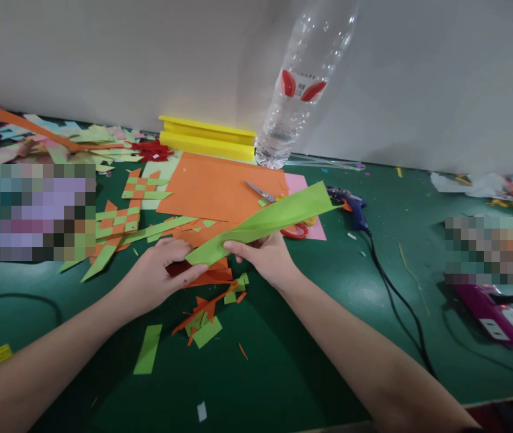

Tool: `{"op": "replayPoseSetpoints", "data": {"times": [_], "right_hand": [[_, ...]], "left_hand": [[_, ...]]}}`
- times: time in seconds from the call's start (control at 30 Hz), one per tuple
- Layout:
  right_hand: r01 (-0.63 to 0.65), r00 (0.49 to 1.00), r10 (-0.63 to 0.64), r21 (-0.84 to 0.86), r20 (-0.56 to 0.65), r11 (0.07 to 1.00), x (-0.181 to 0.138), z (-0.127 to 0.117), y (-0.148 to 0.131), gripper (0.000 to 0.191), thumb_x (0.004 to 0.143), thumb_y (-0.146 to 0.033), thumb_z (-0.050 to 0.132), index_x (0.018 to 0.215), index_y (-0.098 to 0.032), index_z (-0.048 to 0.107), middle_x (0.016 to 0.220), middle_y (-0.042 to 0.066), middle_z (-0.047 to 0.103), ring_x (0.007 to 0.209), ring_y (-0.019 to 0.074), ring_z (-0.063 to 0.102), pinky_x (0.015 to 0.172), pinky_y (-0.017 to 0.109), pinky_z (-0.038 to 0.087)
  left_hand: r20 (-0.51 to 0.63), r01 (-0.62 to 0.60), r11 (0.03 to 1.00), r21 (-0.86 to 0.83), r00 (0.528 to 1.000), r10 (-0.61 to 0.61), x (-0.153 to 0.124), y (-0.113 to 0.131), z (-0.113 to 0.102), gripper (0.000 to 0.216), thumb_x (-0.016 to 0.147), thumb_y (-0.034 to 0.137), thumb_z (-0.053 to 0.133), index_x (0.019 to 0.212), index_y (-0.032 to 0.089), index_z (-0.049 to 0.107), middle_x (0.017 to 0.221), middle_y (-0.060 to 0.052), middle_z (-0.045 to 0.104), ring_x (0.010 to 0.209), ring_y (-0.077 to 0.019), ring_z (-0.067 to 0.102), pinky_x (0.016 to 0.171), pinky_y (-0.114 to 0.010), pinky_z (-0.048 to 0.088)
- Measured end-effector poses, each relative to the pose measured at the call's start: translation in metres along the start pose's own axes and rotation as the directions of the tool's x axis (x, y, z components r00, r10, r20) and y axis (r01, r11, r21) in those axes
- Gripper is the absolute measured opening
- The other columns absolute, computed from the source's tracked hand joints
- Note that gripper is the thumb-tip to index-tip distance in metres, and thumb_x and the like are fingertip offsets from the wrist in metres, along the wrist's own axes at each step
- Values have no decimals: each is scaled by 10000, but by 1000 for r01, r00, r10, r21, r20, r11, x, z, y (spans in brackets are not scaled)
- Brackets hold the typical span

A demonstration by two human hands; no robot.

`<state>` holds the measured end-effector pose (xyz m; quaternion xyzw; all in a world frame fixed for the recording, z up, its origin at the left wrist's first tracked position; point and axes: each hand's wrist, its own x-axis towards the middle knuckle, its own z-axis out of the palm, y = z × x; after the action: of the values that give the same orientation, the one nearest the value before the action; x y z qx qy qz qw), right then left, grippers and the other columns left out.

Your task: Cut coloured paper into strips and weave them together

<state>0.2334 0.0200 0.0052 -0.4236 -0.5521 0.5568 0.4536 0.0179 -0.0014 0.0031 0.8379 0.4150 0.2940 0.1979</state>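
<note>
A folded light green paper sheet [274, 219] is held between both hands above the green table [310, 337]. My left hand [159, 270] pinches its near left end, thumb on top. My right hand [267, 255] grips the sheet's lower edge near the middle, fingers closed round it. Red and orange paper pieces [208, 275] lie just under the hands. An orange sheet [220, 186] lies flat behind, with scissors [260, 192] resting on it.
Woven green-and-orange strips [125, 219] and scraps [202, 322] litter the table's left and centre. A yellow folded card [208, 138] and a clear plastic bottle [304, 84] stand at the wall. A blue glue gun [350, 207] with black cord lies right; a purple device [495, 316] farther right.
</note>
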Motion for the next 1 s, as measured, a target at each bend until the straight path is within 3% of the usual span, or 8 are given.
{"op": "replayPoseSetpoints", "data": {"times": [0.67,1.0], "right_hand": [[20,1000,-20,23,-1,1000,0,1,2,211,626,-335,822,692,-196,677,697,0,710,446,81,544,464,262,509],[42,999,-42,17,16,999,0,-1,3,192,652,-332,810,698,-191,688,714,8,725,447,78,554,463,248,517]], "left_hand": [[54,67,997,41,996,-69,-1,-1,3,435,912,532,483,649,187,462,597,29,484,598,-140,476,609,-257,387],[61,54,999,6,997,-54,0,1,1,395,904,497,507,659,188,495,593,35,508,603,-136,502,624,-257,403]]}}
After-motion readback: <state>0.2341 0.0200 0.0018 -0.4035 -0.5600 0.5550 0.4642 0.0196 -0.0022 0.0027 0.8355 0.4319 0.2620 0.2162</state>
